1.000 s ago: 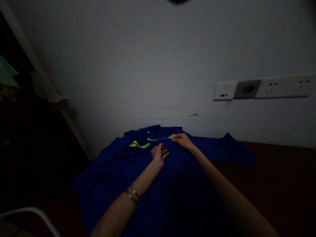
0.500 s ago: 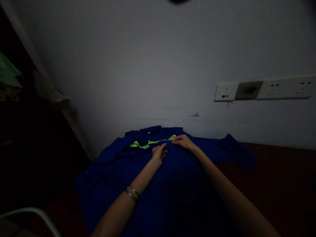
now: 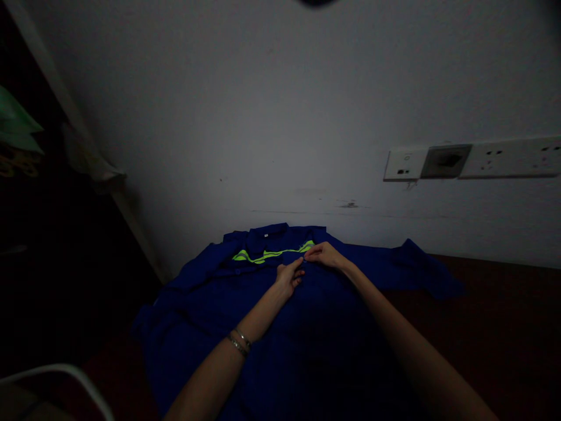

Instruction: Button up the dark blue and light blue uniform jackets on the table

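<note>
- The blue garment (image 3: 258, 327) lies spread out in front of you, under both your hands, its collar (image 3: 268, 234) near the pale wall (image 3: 272, 128).
- That wall rises just behind the collar and bounds your reach forward.
- One sleeve (image 3: 394, 266) stretches out to your right along the foot of the wall; beyond and below it runs the dark reddish surface (image 3: 504, 327), giving your right arm room sideways.
- At your lower left, a white curved bar (image 3: 74, 371) stands near the garment's edge.
- Your right hand (image 3: 325, 256) has its fingers closed, pinching the front of the garment beside the yellow-green stripe (image 3: 272, 255).
- Your left hand (image 3: 290, 276) reaches up to those fingertips, lower fingers curled; you cannot tell whether it grips cloth.
- Wall sockets (image 3: 486, 161) sit higher, well apart on the right.
</note>
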Demonstrator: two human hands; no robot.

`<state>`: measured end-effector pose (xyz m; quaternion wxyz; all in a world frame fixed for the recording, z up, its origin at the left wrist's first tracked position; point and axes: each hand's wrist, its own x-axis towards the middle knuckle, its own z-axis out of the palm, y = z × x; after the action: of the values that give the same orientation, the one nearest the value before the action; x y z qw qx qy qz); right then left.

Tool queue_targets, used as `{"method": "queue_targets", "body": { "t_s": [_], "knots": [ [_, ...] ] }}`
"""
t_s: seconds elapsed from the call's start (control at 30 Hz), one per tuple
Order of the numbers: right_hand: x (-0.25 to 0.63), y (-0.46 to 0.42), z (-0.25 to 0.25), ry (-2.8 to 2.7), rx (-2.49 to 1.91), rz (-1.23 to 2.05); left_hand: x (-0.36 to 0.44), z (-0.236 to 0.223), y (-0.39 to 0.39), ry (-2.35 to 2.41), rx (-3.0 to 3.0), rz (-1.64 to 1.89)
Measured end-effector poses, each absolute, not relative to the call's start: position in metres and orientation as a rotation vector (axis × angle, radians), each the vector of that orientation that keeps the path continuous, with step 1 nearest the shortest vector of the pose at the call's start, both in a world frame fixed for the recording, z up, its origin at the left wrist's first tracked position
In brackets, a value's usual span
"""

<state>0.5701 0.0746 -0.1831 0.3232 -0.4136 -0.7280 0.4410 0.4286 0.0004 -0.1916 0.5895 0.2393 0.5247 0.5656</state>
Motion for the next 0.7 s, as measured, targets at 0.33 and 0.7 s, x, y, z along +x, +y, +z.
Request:
{"method": "queue_targets", "body": {
  "t_s": [0.33,0.7],
  "knots": [
    [0.5693,0.0720,-0.1807,-1.945,-1.103,1.087,0.4281,-0.1945,0.0027,1.198,0.495,1.365],
    [0.5682,0.0724,-0.1784,-2.029,-1.124,0.957,0.4292,-0.1943,0.0021,1.201,0.468,1.369]
  ]
}}
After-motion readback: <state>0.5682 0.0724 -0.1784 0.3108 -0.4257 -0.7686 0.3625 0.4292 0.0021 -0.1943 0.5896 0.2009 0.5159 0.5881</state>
